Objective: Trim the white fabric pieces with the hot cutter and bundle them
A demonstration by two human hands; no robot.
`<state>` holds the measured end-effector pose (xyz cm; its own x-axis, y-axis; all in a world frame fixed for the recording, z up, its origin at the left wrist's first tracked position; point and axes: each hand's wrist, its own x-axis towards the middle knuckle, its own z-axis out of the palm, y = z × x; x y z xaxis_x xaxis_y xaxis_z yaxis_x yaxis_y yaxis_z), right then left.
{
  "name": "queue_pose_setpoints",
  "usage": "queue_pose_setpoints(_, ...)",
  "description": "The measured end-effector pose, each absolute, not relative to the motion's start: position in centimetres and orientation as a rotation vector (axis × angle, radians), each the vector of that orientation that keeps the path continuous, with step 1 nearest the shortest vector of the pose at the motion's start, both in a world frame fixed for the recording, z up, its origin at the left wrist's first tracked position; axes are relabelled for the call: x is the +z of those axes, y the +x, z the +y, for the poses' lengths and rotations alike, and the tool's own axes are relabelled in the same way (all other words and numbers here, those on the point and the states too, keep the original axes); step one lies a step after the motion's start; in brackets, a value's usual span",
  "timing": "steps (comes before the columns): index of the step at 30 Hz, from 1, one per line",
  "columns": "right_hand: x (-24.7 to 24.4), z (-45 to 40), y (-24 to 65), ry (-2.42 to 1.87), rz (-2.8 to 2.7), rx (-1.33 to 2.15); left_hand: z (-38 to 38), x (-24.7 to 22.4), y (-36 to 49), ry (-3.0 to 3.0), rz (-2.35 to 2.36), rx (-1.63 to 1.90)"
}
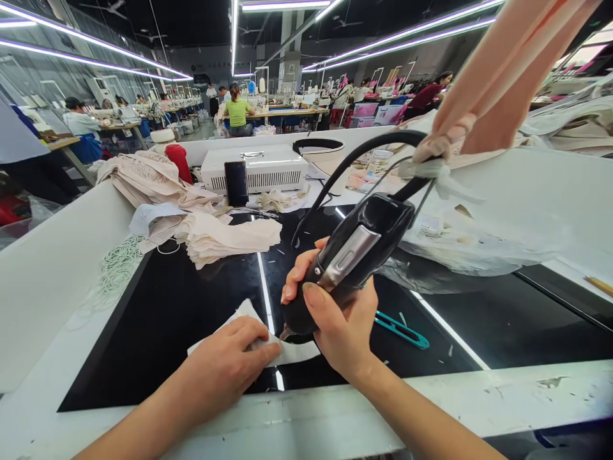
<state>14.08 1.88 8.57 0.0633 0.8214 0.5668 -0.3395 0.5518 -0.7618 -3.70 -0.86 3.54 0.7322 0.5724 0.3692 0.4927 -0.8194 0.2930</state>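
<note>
In my right hand (340,319) is a black corded hand tool (366,239) with a silver lever, its fingers wrapped around the rounded lower end. The tool tilts down to the left, and its tip is low over a small white fabric piece (299,352). My left hand (230,358) is closed on that fabric, fingers bent and pressing it against the glossy black work surface (158,332). Fabric runs out from beneath the hand toward the tool. A teal thread snipper (402,330) lies right of my right hand.
A peach cloth strip (498,83) is tied to the tool's cable (354,156). Stacked beige fabric pieces (230,236) lie left, near pale green cord (119,265). Behind stand a white vented box (272,169) and a phone (236,183). Clear plastic (469,249) lies right.
</note>
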Motion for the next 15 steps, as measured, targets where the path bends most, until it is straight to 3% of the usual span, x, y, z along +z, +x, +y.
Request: queue_pose_setpoints(15,8.08,2.82,13.40,-0.541,-1.269,0.890,-0.87,3.00,-3.32,2.752,0.880,0.709)
